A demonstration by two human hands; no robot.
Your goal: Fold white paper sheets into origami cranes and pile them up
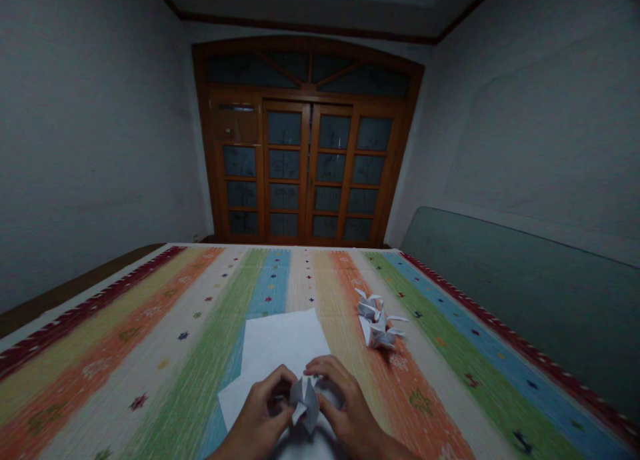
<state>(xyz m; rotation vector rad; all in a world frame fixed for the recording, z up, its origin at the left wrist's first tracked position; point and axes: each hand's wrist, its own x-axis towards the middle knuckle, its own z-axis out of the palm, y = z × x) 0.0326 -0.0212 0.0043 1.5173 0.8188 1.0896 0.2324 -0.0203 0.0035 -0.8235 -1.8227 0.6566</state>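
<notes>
Between my two hands, low in the middle of the view, is a small folded paper figure (306, 404), grey-white with pointed flaps. My left hand (264, 407) grips its left side, the thumb low and the fingers curled above. On the other side my right hand (346, 401) pinches it, with fingers at the top and the thumb at its right edge. White paper sheets (280, 340) lie on the cloth just beyond and under my hands. To the right rest several folded paper cranes (380, 321), bunched together.
A striped, colourful tablecloth (165, 353) covers the table. A greenish panel (500, 280) stands along the right side. Past the far edge are wooden doors with glass panes (307, 167), with pale walls (100, 127) on either side.
</notes>
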